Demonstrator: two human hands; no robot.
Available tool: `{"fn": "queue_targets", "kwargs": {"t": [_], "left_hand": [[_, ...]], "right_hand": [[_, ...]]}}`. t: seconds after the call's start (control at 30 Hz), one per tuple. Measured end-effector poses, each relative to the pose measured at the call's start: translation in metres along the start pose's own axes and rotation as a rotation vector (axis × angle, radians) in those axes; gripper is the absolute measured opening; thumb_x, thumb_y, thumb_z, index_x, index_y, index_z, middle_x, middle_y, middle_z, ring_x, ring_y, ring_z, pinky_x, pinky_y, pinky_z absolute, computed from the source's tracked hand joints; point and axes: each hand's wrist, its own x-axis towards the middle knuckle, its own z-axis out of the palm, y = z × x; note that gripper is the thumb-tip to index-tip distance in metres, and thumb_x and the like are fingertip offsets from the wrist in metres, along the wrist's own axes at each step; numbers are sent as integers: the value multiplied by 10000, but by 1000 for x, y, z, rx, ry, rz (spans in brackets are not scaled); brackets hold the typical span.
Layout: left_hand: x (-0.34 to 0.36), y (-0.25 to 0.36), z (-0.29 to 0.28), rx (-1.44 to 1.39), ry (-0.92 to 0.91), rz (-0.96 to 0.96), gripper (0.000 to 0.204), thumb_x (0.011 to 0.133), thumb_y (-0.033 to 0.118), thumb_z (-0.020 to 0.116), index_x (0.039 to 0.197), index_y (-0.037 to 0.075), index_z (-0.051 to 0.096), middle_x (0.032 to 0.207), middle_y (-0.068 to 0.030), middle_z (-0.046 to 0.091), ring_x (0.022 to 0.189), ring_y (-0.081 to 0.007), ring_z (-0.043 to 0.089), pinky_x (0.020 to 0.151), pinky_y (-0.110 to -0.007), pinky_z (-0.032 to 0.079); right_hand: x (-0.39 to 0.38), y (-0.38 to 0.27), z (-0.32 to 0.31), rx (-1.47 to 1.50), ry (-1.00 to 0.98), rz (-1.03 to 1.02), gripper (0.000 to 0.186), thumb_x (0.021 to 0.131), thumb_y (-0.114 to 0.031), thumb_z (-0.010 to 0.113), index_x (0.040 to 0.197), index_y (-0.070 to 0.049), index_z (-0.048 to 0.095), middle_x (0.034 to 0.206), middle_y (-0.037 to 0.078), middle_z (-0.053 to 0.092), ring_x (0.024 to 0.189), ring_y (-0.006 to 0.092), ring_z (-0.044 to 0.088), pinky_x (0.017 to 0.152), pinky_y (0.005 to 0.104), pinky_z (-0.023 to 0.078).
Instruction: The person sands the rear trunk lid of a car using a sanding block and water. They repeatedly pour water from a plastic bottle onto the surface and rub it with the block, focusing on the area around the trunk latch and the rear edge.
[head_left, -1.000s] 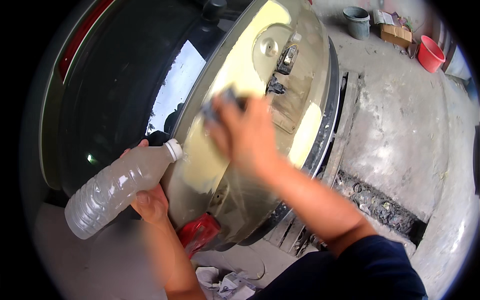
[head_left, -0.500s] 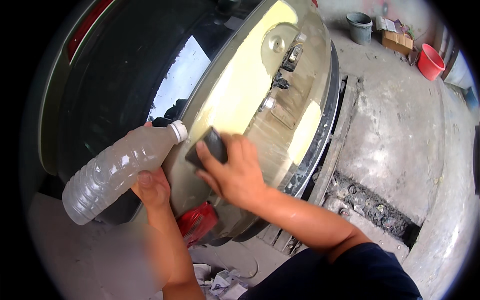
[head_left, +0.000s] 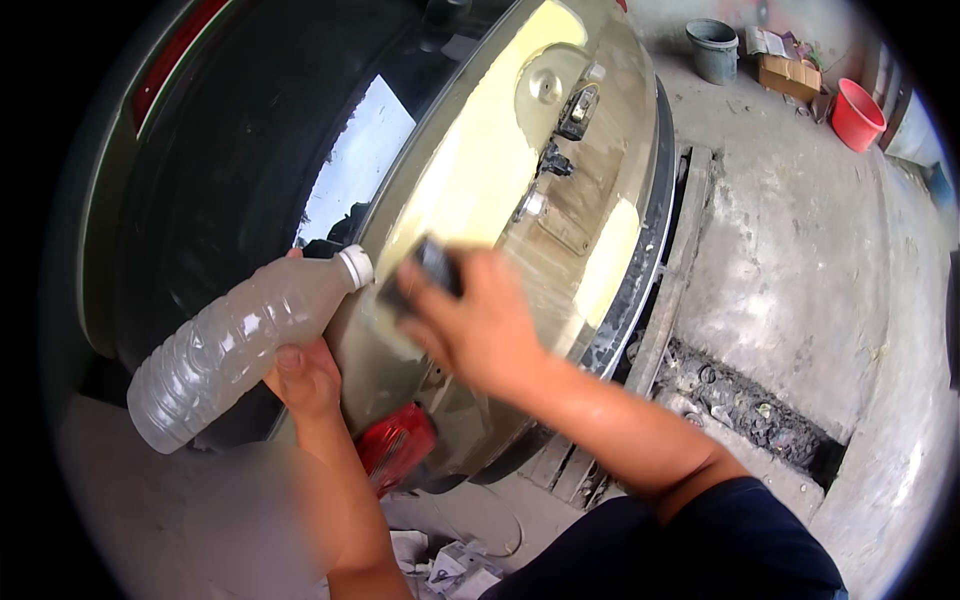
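We grip a dark block (head_left: 437,262) in our right hand (head_left: 485,325) against the car panel (head_left: 375,385); from it, at eight o'clock our left hand (head_left: 308,378) clasps a white-capped bottle (head_left: 240,335), at one lies pale yellow coating (head_left: 485,145), at two, well apart, a red bucket (head_left: 857,118).

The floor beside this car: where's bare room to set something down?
The widest bare floor lies right of the strip beside the bumper, above the littered trench, below the grey bucket, cardboard box and red tub, which crowd the top. Papers clutter the picture's bottom. The left hand, bottle, right hand and dark block crowd the space near the panel.
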Motion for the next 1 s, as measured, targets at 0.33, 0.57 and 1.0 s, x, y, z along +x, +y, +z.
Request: {"fn": "queue_targets", "kwargs": {"t": [0.33, 0.57, 1.0], "left_hand": [[-4, -4, -2, -9, 7, -34, 923, 874, 574, 760, 1525, 35, 390, 1493, -196, 499, 1435, -438, 437, 1187, -553, 380], [2, 0, 3, 12, 10, -45, 948, 856, 589, 774, 1519, 27, 394, 1476, -193, 514, 1421, -449, 453, 1186, -563, 378], [-3, 1, -2, -21, 54, -78, 959, 834, 562, 804, 1514, 24, 394, 1485, -190, 504, 1421, -449, 454, 1192, -567, 375]], "right_hand": [[-26, -9, -2, 85, 29, -50, 524, 815, -207, 821, 1308, -112, 669, 1177, 260, 587, 1026, 410, 571, 868, 529, 472], [89, 85, -18, -44, 194, 282, 517, 917, -359, 749, 1321, -56, 642, 1138, 260, 552, 1040, 421, 578, 884, 485, 511], [93, 128, -26, -37, 183, 316, 496, 939, -393, 710, 1328, -93, 639, 1179, 292, 571, 1124, 474, 556, 940, 514, 497]]}}
